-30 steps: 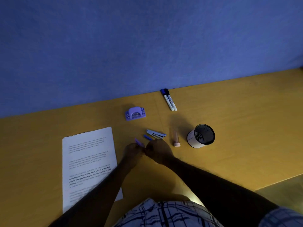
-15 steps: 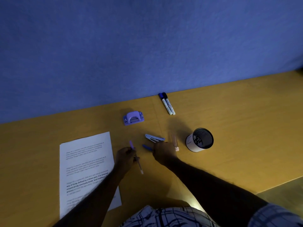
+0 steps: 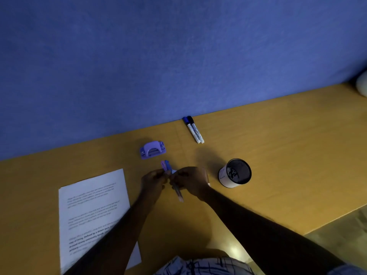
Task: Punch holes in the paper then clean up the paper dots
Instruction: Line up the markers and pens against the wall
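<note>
Both hands meet mid-bench: the left hand (image 3: 154,180) pinches a bundle of pens (image 3: 168,169), the right hand (image 3: 191,182) curls in beside it, its grip too dim to read. The paper (image 3: 93,211) lies unpunched at left, the hole punch (image 3: 152,150) just beyond. Best to park those pens in the cup (image 3: 235,173), clearing space.
</note>
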A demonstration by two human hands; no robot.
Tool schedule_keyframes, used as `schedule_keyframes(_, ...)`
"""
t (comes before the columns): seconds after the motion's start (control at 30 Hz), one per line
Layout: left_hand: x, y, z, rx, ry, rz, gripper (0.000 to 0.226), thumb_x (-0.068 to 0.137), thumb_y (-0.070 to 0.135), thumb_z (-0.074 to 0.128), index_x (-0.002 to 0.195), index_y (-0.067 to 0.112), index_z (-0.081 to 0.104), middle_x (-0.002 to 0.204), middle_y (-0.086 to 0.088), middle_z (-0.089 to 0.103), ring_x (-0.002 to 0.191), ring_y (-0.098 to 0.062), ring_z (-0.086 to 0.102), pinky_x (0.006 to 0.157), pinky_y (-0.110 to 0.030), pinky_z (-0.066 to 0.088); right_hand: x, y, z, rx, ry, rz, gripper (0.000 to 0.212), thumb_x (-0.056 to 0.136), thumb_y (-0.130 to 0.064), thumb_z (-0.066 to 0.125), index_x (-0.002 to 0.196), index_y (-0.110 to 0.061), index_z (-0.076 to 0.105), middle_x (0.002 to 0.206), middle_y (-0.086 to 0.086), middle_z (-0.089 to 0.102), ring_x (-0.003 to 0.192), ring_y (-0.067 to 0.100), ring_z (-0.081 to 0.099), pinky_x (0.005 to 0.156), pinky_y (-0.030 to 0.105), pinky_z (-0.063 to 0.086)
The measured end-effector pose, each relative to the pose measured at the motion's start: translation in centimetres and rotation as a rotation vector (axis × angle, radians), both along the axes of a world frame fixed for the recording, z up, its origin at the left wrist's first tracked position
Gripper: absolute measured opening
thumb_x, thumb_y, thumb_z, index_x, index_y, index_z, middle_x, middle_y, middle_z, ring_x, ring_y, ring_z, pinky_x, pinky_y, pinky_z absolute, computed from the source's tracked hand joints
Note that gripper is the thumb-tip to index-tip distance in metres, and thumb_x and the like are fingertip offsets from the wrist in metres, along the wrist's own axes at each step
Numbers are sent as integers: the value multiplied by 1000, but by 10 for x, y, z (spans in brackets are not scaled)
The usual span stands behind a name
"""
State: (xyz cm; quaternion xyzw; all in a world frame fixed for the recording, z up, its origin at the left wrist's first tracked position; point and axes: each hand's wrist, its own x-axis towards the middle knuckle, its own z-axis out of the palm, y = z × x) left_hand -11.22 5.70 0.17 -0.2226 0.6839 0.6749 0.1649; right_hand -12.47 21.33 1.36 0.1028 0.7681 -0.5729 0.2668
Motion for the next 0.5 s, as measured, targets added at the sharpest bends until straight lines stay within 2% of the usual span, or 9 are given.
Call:
schedule_keyframes(0.13,-15,15,2,-27,30,39,4,87,20,68,86,21,72,73,1,67,65,-9,55,58,-26,44,-14,15,-8,14,-22,35,10,82,-15,74,90,-20,76,91,1,76,81,14,73,77,34,61)
schedule_keyframes(0.2,-23,23,2,-64,53,-1,6,88,20,67,85,23,72,75,0,69,67,-8,57,60,-27,45,-24,21,-6,49,-5,49,12,82,-8,73,87,-18,75,86,4,75,73,14,68,68,28,57)
schedule_keyframes(0.27,-30,28,-1,-109,47,-51,11,88,19,66,96,16,74,80,-1,71,73,-11,62,63,-26,46,-39,29,-1,57,19,-12,11,85,-3,69,87,-13,74,81,3,72,71,13,65,67,27,54)
schedule_keyframes(0.33,-37,28,-4,-122,31,-37,17,87,18,66,101,13,73,81,0,70,80,-16,65,66,-27,47,-62,39,3,145,69,-91,6,86,-9,68,87,-11,73,77,1,70,68,12,64,65,25,53)
schedule_keyframes(0.4,-39,27,-8,-171,48,-52,13,87,18,65,96,14,73,81,0,70,80,-17,66,70,-31,49,-89,54,2,297,146,-151,7,87,-16,69,83,-12,73,72,-2,70,63,11,65,56,20,52)
schedule_keyframes(0.43,-38,25,-10,-191,52,-69,11,88,18,65,95,15,72,82,-1,70,78,-15,65,70,-30,51,-104,61,0,352,166,-186,8,86,-16,68,81,-12,73,71,0,70,62,12,66,55,21,53)
schedule_keyframes(0.5,-34,22,-14,-186,51,-81,12,89,18,65,99,12,70,87,-5,72,74,-13,64,65,-23,50,-136,74,-5,449,183,-244,10,83,-16,69,77,-12,75,74,4,73,67,15,68,63,32,56)
